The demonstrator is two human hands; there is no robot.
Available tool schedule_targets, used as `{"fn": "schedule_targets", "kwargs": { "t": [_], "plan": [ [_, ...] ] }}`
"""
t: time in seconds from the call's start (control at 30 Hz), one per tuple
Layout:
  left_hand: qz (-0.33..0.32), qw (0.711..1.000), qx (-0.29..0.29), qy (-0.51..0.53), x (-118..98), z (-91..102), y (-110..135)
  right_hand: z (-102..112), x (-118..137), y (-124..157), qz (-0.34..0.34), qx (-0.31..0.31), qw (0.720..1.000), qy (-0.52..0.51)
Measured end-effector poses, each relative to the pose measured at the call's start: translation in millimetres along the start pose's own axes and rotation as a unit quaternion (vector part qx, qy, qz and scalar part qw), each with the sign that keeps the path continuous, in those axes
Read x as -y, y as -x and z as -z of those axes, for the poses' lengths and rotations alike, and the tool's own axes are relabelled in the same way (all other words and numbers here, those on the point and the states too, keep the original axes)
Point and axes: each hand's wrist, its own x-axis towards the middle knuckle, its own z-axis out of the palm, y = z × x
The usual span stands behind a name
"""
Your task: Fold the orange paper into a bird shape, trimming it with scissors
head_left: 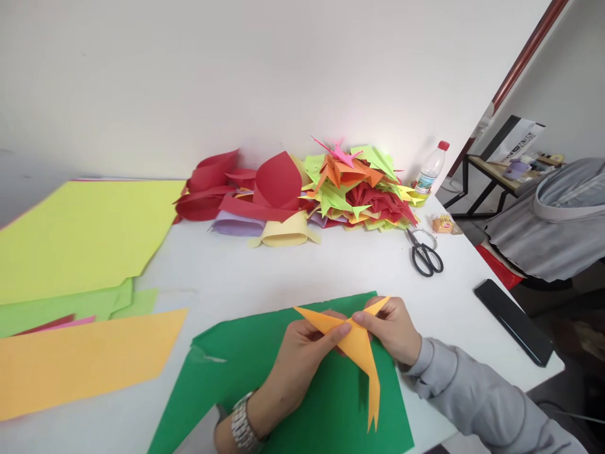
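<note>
Both my hands pinch a folded orange paper figure (355, 343) above a green paper sheet (246, 384) on the white table (331, 271). My left hand (300, 356), with a metal watch at the wrist, grips the figure's left wing with thumb and fingers closed. My right hand (394, 328), in a grey sleeve, holds the right wing near its tip. The figure's long pointed tail hangs down toward me over the green sheet.
A heap of folded paper shapes (350, 189) and curled red paper (236, 189) lies at the back. Black scissors (424, 252), a plastic bottle (431, 169), a black phone (513, 320) at right. Yellow-green (80, 233) and orange sheets (80, 359) at left. A grey-clothed person (558, 221) sits at right.
</note>
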Motion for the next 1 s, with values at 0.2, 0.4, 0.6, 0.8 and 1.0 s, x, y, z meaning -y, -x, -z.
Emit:
{"fn": "schedule_targets", "kwargs": {
  "t": [0.2, 0.4, 0.6, 0.8, 1.0],
  "plan": [
    [0.012, 1.0, -0.013, -0.001, 4, -1.4, -1, -3, 0, 0, -0.028, -0.003, 1.0, -0.006],
    [-0.002, 0.999, -0.037, 0.023, 3, -0.5, -2, -3, -6, 0, -0.046, 0.034, 0.998, -0.039],
    [0.009, 0.998, -0.047, 0.05, 1, 5.8, -5, -1, -6, 0, -0.069, 0.081, 0.992, -0.074],
    [0.009, 0.998, -0.068, 0.015, -2, 10.8, -11, 0, 0, 0, -0.079, 0.119, 0.982, -0.123],
    [0.025, 0.992, -0.121, 0.034, -11, 15.6, -13, 1, -1, -1, -0.095, 0.101, 0.98, -0.142]
  ]
}}
